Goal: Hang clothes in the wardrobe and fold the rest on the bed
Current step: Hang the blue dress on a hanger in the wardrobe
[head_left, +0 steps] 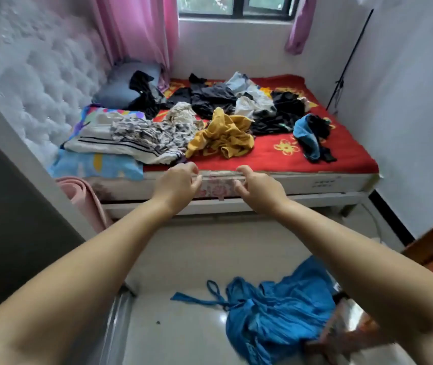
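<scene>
The bed with the red flower-printed cover (pixel 347 156) fills the far half of the room and carries the task's work: a sprawling heap of dark, white and grey crumpled clothes (pixel 236 101) toward the window, a white garment with black stripes (pixel 110 144) lying near the left edge over a blue patterned pillow, and a mustard-yellow crumpled top (pixel 225 135) closest to the front edge. A bright blue garment with tie straps (pixel 270 312) lies apart on the glossy floor, near the person's feet. No wardrobe shows in this view. Both bare arms reach forward over the floor; the left hand (pixel 177 187) and the right hand (pixel 256 189) hover near the mattress edge, fingers loosely curled, grasping nothing. The sensible step is probably to take one piece, likely the yellow top, lifting it by its shoulders or hem so it shakes free of its neighbours, and not to overlook the blue one on the floor.
</scene>
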Available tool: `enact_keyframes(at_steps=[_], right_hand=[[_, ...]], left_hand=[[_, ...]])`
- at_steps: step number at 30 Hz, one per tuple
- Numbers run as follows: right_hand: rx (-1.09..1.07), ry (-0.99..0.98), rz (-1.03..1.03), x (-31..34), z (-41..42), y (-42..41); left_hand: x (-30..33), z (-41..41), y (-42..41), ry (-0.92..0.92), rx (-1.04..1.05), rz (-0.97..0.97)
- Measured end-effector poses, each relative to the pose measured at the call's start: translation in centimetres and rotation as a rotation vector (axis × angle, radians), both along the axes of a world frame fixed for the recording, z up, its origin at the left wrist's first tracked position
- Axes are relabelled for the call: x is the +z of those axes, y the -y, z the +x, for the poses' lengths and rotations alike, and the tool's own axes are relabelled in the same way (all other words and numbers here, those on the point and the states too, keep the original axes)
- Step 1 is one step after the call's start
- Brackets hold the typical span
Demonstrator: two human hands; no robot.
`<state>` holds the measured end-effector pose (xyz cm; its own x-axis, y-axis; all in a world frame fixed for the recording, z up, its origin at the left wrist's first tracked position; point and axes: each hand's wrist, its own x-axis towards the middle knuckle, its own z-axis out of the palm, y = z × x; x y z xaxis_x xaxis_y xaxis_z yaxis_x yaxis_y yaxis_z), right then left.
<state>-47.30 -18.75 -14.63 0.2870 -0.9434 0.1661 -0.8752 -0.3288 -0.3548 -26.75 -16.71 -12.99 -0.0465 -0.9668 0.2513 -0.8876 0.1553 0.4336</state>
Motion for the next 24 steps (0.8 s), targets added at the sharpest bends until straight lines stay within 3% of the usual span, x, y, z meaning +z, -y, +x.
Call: enact_keyframes(at_steps=[7,16,24], right_hand=[[-0.193,-0.049,0.224,-8.1,-7.4,-1.7],[-0.394,-0.1,0.482,-20.1,-10.3,-3.2],[-0.453,-0.174,0.781,-42.6,-12.6,-5.9]], left_hand=[[-9.1,-7.2,2.0,0.066,-0.143,0.193],[-22.3,-8.9,3.8,0.133,-0.267,0.467],[-46.0,-12.7,0.3,0.161,-0.319,0.782]])
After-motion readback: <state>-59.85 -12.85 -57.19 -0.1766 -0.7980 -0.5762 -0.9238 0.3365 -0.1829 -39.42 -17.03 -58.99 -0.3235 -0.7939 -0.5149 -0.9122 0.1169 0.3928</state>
